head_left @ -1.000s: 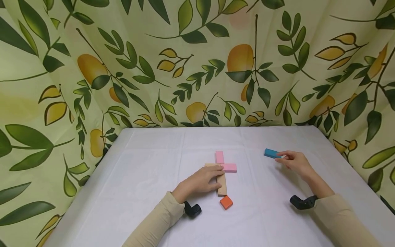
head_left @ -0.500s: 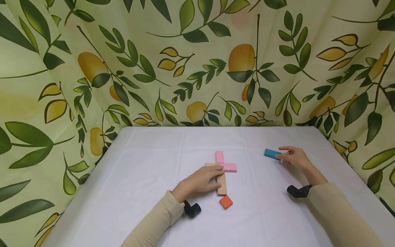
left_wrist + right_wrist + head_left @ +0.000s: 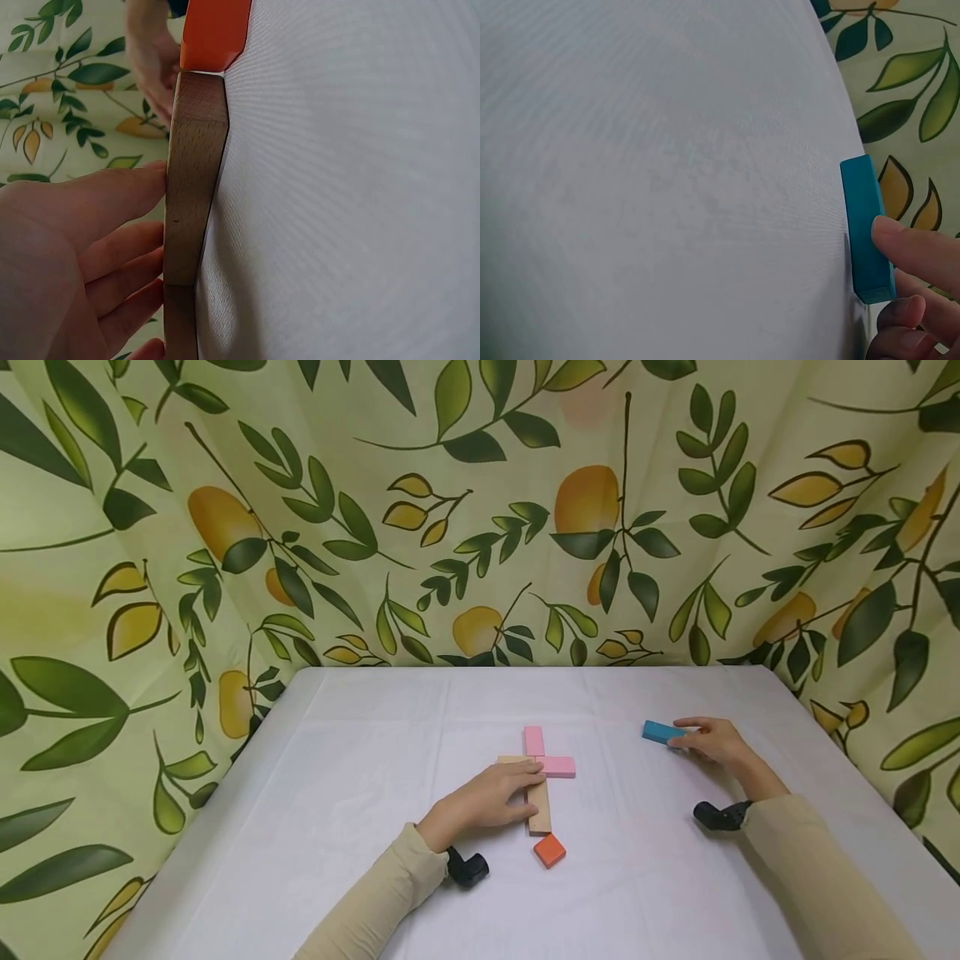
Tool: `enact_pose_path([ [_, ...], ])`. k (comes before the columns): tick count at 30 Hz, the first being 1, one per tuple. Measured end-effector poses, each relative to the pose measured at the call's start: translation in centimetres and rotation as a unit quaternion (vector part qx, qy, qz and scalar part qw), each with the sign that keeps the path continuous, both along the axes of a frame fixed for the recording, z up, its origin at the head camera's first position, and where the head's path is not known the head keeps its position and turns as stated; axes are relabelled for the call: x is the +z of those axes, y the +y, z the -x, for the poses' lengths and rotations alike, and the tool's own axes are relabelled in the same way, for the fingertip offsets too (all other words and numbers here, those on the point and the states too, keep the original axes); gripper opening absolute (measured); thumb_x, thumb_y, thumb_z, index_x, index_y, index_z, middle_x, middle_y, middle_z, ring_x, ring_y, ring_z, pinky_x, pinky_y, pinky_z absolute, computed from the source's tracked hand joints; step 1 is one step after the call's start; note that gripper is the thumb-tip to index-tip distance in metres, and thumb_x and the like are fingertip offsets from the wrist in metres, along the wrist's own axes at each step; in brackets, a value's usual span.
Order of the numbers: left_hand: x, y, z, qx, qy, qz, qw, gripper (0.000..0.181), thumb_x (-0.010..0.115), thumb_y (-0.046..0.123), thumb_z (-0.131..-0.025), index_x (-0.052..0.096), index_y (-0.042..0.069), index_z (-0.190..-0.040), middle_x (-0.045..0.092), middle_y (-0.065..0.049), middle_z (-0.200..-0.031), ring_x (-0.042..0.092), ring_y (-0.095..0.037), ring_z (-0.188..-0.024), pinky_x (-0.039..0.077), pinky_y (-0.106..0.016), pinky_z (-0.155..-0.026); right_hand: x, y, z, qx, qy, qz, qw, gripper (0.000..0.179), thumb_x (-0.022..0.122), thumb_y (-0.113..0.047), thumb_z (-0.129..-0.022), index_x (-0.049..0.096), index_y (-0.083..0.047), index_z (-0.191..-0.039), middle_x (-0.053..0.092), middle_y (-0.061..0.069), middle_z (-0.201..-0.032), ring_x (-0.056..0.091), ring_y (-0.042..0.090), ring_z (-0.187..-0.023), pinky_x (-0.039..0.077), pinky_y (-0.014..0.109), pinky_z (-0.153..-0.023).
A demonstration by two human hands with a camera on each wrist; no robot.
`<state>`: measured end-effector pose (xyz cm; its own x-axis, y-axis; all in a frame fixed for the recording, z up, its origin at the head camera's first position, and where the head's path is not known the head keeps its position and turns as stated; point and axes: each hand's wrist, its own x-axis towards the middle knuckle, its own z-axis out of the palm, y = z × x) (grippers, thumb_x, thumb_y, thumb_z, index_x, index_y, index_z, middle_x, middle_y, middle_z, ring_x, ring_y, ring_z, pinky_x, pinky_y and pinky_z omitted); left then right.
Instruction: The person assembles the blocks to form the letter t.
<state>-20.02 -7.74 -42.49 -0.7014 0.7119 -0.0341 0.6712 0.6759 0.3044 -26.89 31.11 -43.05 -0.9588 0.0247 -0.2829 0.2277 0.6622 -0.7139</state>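
Note:
In the head view my left hand (image 3: 487, 795) rests over a plain wooden block (image 3: 538, 817), thumb and fingertips on its top with the fingers relaxed. A second wooden block (image 3: 514, 760) shows partly beyond that hand. Two pink blocks stand close by: one pink block (image 3: 533, 741) points away, the other pink block (image 3: 561, 767) points right, together making a cross shape. An orange block (image 3: 550, 851) touches the near end of the wooden one. At the right, my right hand (image 3: 716, 743) pinches the right end of a blue block (image 3: 866, 232) lying on the table, thumb on one side, fingers on the other.
A white cloth covers the table (image 3: 360, 735), with a leaf-and-fruit patterned curtain (image 3: 480, 527) hanging behind it and around the sides. Black wrist cameras are worn at both wrists, the left wrist camera (image 3: 468, 869) close to the cloth.
My right hand has shifted slightly away from me, its fingers lifting and then settling again at the blue block's end. The blue block and the left hand have stayed in place.

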Motion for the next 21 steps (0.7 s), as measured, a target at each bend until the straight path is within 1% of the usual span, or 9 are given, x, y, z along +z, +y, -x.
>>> enact_pose_path([
  [7, 0.05, 0.0, -0.05, -0.001, -0.003, 0.0, 1.0, 0.051, 0.056, 0.032, -0.096, 0.048, 0.013, -0.143, 0.042, 0.0, -0.154, 0.035, -0.016, -0.147, 0.029, -0.037, -0.121, -0.31, -0.08, 0.19, 0.004, 0.001, -0.009, 0.9999, 0.068, 0.07, -0.027, -0.086, 0.043, 0.006, -0.14, 0.041, -0.003, -0.068, 0.041, 0.01, -0.064, 0.036, 0.023, -0.056],
  [9, 0.06, -0.01, -0.05, -0.002, -0.002, -0.001, 1.0, 0.051, 0.057, 0.032, -0.096, 0.048, 0.013, -0.142, 0.042, 0.0, -0.154, 0.035, -0.016, -0.147, 0.03, -0.037, -0.121, -0.32, -0.13, 0.2, 0.003, 0.002, -0.014, 0.9999, 0.067, 0.07, -0.026, -0.086, 0.044, 0.006, -0.139, 0.042, -0.001, -0.072, 0.042, 0.013, -0.069, 0.036, 0.024, -0.058],
  [12, 0.06, -0.02, -0.07, -0.001, -0.001, -0.003, 1.0, 0.05, 0.057, 0.031, -0.096, 0.049, 0.013, -0.142, 0.042, 0.0, -0.154, 0.035, -0.016, -0.147, 0.03, -0.037, -0.121, -0.38, -0.14, 0.16, 0.002, 0.004, -0.019, 0.9998, 0.066, 0.069, -0.027, -0.086, 0.045, 0.006, -0.138, 0.042, 0.005, -0.081, 0.043, 0.02, -0.082, 0.034, 0.026, -0.063],
  [16, 0.06, 0.03, -0.08, 0.001, -0.003, -0.001, 1.0, 0.05, 0.057, 0.032, -0.096, 0.048, 0.014, -0.142, 0.042, 0.0, -0.154, 0.035, -0.016, -0.147, 0.03, -0.037, -0.121, -0.46, -0.12, 0.08, -0.002, 0.006, -0.019, 0.9998, 0.066, 0.069, -0.028, -0.087, 0.045, 0.006, -0.138, 0.041, 0.011, -0.09, 0.039, 0.028, -0.096, 0.032, 0.03, -0.069],
  [21, 0.11, 0.06, -0.07, 0.002, -0.004, 0.003, 1.0, 0.05, 0.056, 0.032, -0.096, 0.048, 0.014, -0.143, 0.041, 0.0, -0.155, 0.034, -0.016, -0.147, 0.03, -0.037, -0.121, -0.62, -0.13, 0.11, -0.005, 0.008, -0.022, 0.9997, 0.065, 0.067, -0.028, -0.088, 0.045, 0.006, -0.138, 0.04, 0.011, -0.088, 0.039, 0.031, -0.099, 0.031, 0.032, -0.071],
])
